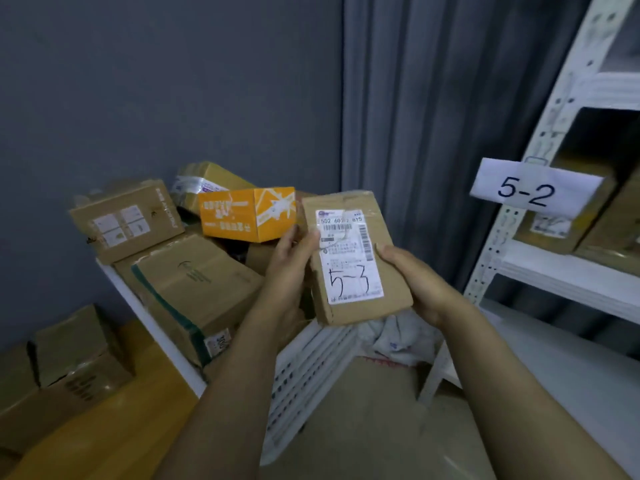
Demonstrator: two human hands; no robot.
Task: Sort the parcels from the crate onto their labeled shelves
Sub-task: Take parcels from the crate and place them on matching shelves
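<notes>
Boxes (pixel 69 362) are sitting on the floor at the far left, beside the white crate (pixel 311 368). Brown parcels are lying in a heap over the crate's left edge, and an orange box (pixel 242 216) is lying on top near the back edge.

The left hand (pixel 289 261) is gripping the left side of a small brown parcel (pixel 353 265), with the thumb on the front. The right hand (pixel 412 275) is gripping its right side. Both hands are holding it up over the crate's right corner with the label facing the person, likely so the written "5-3" is easy to read. A grey bag (pixel 398 337) is peeking out under it.

Further right, a tag (pixel 526 188) reading "5-2" is hanging on the white shelf (pixel 571 271), so that is probably the wrong spot. Brown boxes are filling that shelf's front edge. No 5-3 tag is showing.
</notes>
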